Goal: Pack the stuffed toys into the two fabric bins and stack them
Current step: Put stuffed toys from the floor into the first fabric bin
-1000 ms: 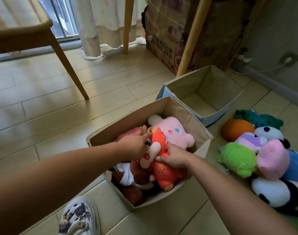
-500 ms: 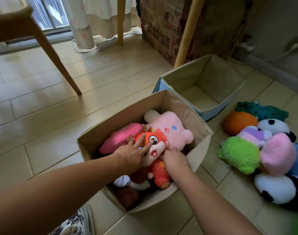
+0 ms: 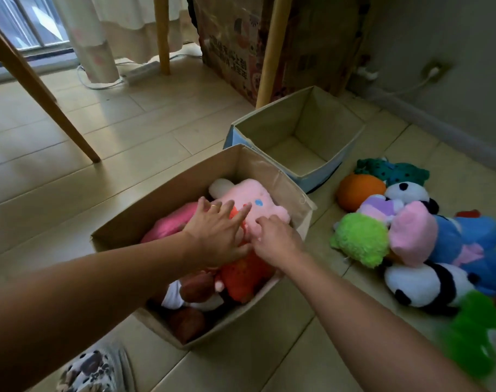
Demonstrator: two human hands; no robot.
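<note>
A beige fabric bin point(image 3: 184, 179) stands on the floor in front of me, holding several stuffed toys: a light pink plush point(image 3: 258, 205), a magenta one point(image 3: 170, 224), a red-orange one point(image 3: 246, 278) and a brown and white one point(image 3: 195, 292). My left hand point(image 3: 218, 233) lies flat with spread fingers on top of the red-orange toy. My right hand point(image 3: 277, 239) presses its fingers onto the light pink plush beside it. Behind, a second bin point(image 3: 303, 165), blue outside and beige inside, holds nothing.
A heap of stuffed toys point(image 3: 410, 236) lies on the floor at right: orange, green, pandas, purple, pink, blue. Wooden chair legs point(image 3: 43, 94) stand at left, a table leg point(image 3: 272, 52) and cardboard box point(image 3: 241, 52) behind the bins. A patterned shoe point(image 3: 91, 372) is at bottom left.
Both hands let go of the red-orange toy and now lie flatter on top of the toys, shifted toward the far side of the bin. The red-orange toy sits lower in the bin.
</note>
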